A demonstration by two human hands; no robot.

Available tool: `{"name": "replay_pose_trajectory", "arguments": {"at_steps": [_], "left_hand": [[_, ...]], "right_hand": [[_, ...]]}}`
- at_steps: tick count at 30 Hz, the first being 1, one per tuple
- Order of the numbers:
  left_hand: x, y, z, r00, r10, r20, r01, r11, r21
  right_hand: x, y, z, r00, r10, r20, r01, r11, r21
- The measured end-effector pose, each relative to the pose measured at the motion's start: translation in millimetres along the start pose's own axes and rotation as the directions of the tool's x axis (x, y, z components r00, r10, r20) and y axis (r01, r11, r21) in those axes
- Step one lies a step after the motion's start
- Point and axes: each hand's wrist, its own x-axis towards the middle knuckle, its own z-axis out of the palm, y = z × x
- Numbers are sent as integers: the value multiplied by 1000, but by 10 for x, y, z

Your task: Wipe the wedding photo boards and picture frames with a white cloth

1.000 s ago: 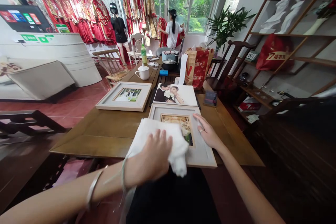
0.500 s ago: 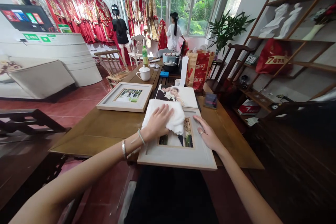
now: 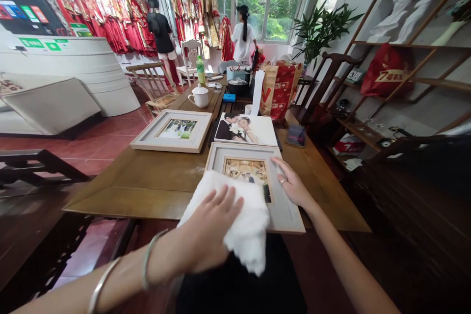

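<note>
My left hand is over a folded white towel, holding it with the fingers laid across its top; the thumb is hidden. The towel covers the lower left of a pale wooden picture frame and hangs past its near edge. Inside that frame, part of a wedding photo shows. My right hand, with a ring on one finger, rests on the frame's right border, its fingers stretched out. Beyond lies a larger print of a couple, and to its left a second framed photo.
A white lidded mug, a green bottle, a blue box and a red and tan paper bag stand farther along the wooden table. Two people are by the clothes racks. Wooden chairs flank the table.
My left hand has pulled the towel toward me, from the frame's upper left down over its near edge, uncovering the upper part of the photo. My right hand stays on the border.
</note>
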Motion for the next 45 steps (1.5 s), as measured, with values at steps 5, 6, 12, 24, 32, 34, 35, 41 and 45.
{"name": "replay_pose_trajectory", "arguments": {"at_steps": [5,6,12,24,32,34,35,41,45], "left_hand": [[-187,167,79,999,-12,38,14,999,-46],[-107,112,106,999,-41,1,41,999,-15],[679,-442,53,937,-162,-308,217,964,155],[79,24,-82,984,-178,-23,179,964,197],[-415,171,-74,989,-131,73,131,991,4],[-167,19,-39,989,-150,7,149,988,48],[-12,-72,-17,986,-159,-48,162,984,72],[828,-598,-93,899,-246,-364,289,955,69],[995,-763,-219,911,-234,-341,269,961,59]], "right_hand": [[0,-19,-8,1000,16,7,-16,1000,-20],[0,-20,-11,1000,20,8,-20,1000,-22],[-5,9,-21,1000,7,26,-7,1000,2],[7,-18,-16,1000,24,16,-23,1000,-19],[3,-39,-11,1000,24,9,-24,1000,-20],[-2,-39,-13,1000,25,9,-25,1000,-20],[-4,-36,-15,1000,25,12,-25,1000,-18],[-1,-20,-30,999,22,34,-22,1000,9],[9,-25,-20,999,34,32,-34,999,-1]]}}
